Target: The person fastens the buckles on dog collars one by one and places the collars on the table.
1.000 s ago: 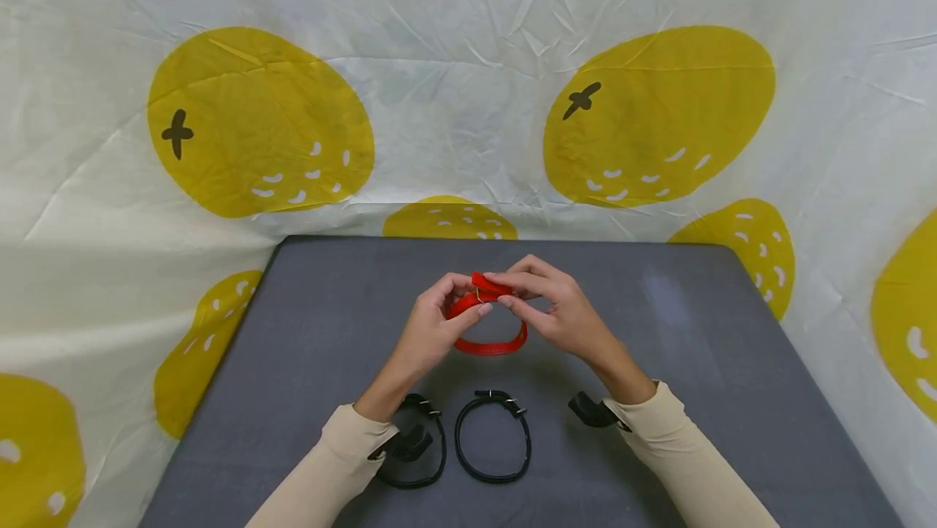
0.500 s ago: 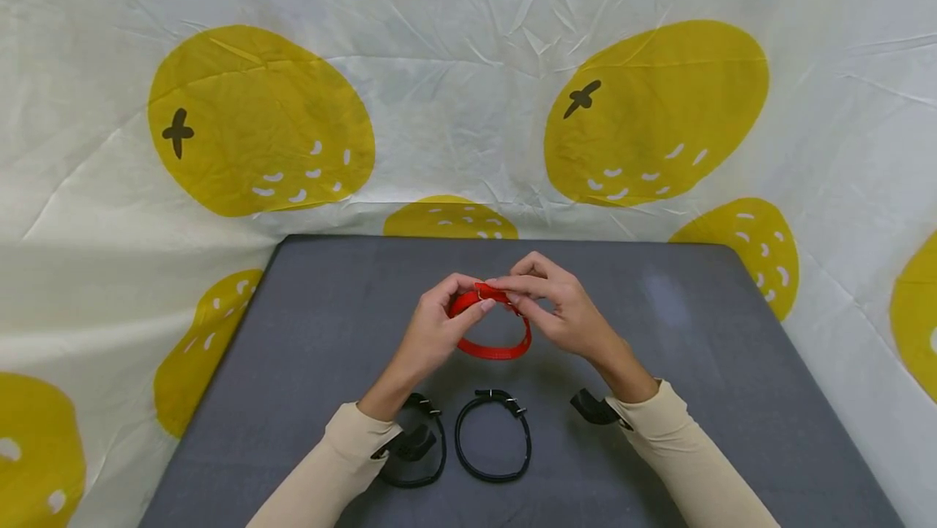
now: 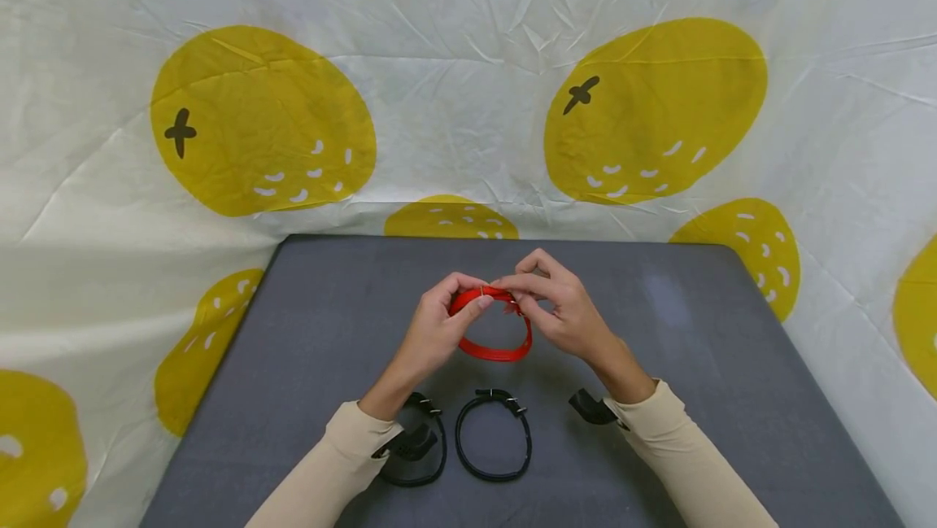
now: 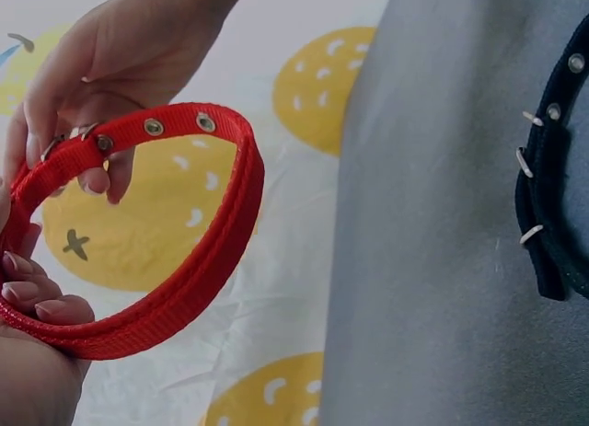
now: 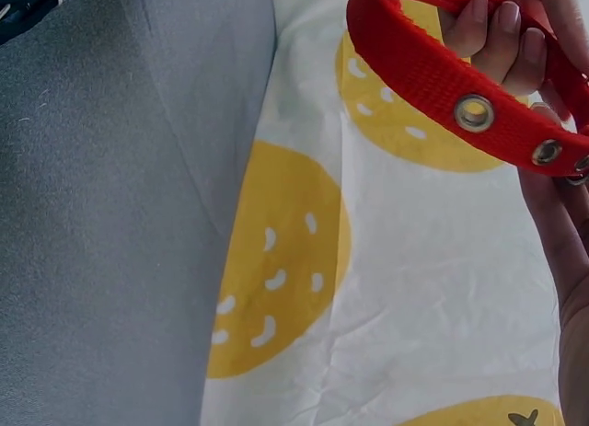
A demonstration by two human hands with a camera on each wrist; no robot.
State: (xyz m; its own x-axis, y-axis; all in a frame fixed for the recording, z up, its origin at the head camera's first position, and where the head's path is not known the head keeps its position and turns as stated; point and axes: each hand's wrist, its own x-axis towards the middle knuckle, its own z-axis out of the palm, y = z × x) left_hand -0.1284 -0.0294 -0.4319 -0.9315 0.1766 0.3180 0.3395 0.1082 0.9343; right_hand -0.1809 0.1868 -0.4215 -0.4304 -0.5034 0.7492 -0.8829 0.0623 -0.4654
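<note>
A red webbing collar (image 3: pixel 496 354) with metal eyelets, bent into a loop, is held above the table between both hands. My left hand (image 3: pixel 433 325) grips its far left part, thumb on the near side and fingertips inside the loop. With thumb and fingers, my right hand (image 3: pixel 567 312) pinches the strap close to the buckle. In the left wrist view the collar (image 4: pixel 216 251) shows its eyelets along the upper strap; the buckle is mostly hidden by fingers. From the right wrist, the collar (image 5: pixel 433 76) shows large eyelets, with left-hand fingertips (image 5: pixel 506 40) inside the loop.
Two black buckled collars lie on the grey table (image 3: pixel 329 333) nearer the body: one black collar (image 3: pixel 529 438) in the middle, another black collar (image 3: pixel 442 451) partly under the left forearm. A white cloth (image 3: pixel 454 129) with yellow fruit shapes hangs behind the table.
The red strap end that stuck up between the hands now lies flat along the loop. The right fingers have shifted slightly, and the loop sits a little lower. The black collars stay put.
</note>
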